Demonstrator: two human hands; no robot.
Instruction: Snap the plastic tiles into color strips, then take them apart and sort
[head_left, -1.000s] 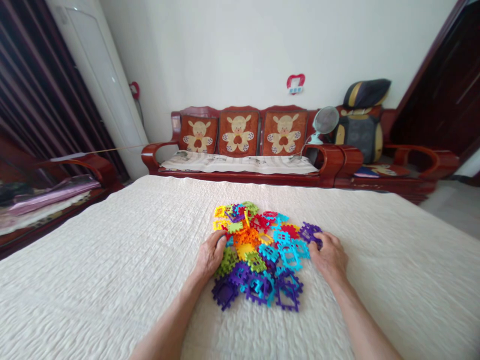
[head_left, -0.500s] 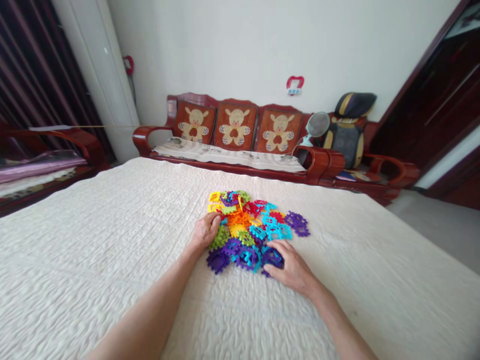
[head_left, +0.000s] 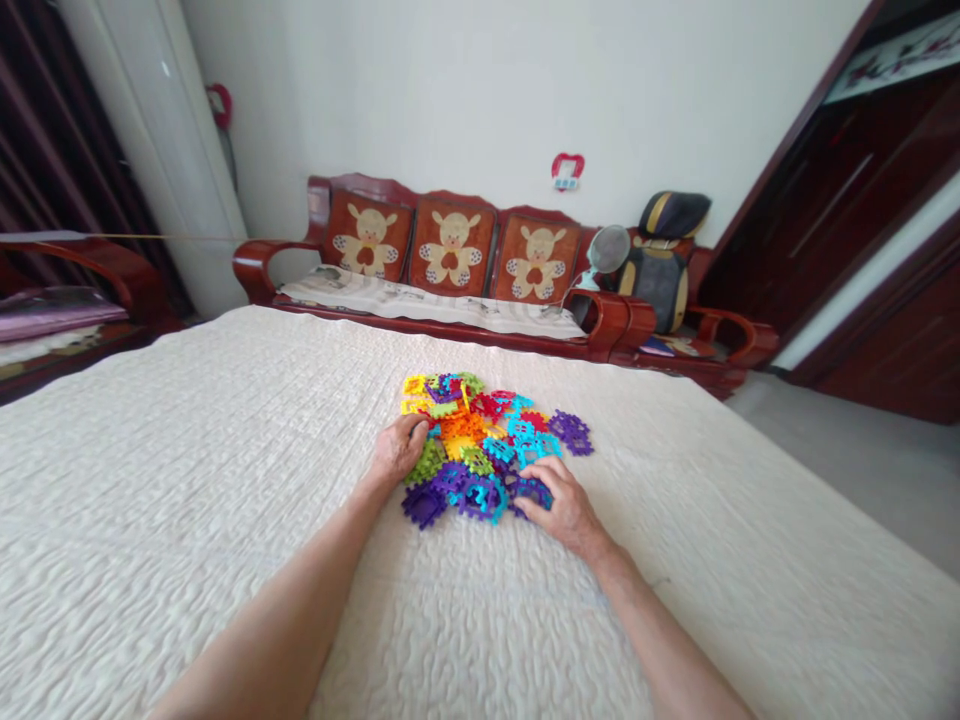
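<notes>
A loose pile of coloured plastic interlocking pieces point(head_left: 461, 427) lies on the cream quilted cover. My left hand point(head_left: 401, 447) rests at the pile's left edge, its fingers curled together beside green and yellow pieces; whatever is under the fingertips is hidden. At the near right side, my right hand point(head_left: 556, 500) has thumb and fingers spread around a purple piece point(head_left: 531, 492), without closing on it. Another purple piece point(head_left: 571, 432) lies at the far right of the pile, and a dark purple one point(head_left: 424, 505) at its near left.
The quilted cover point(head_left: 225, 450) spreads over a wide surface. Behind it stands a red wooden sofa point(head_left: 277, 262) with three bear cushions. A small fan point(head_left: 609, 248) and a chair with a massage pad point(head_left: 654, 285) are at the right. Another armchair point(head_left: 124, 270) is at the left.
The whole view has shifted, so the room and pile appear a little further left. Both hands keep nearly the same places at the pile.
</notes>
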